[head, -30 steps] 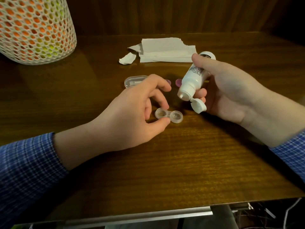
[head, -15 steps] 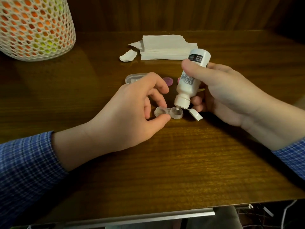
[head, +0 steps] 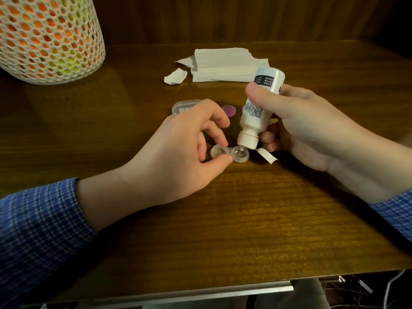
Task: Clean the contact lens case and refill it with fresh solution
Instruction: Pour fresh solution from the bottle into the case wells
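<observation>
A clear two-well contact lens case point(head: 229, 154) lies open on the wooden table point(head: 223, 219). My left hand point(head: 178, 152) pinches its left well between thumb and fingers. My right hand point(head: 307, 128) holds a white solution bottle point(head: 258, 110) upside down. Its nozzle points into the right well and its flip cap point(head: 266, 156) hangs open beside the case. Two pink caps point(head: 229, 110) lie behind my left hand, one mostly hidden by the bottle.
Folded white tissues point(head: 225, 65) and a torn scrap point(head: 176, 76) lie at the back. A clear plastic box point(head: 185, 105) sits behind my left hand. A white mesh lamp point(head: 46, 36) glows at the back left. The table's front edge point(head: 200, 293) is near.
My right hand tipped the bottle from slanted to nearly upside down and lowered its nozzle onto the case's right well. My left hand kept its hold on the case.
</observation>
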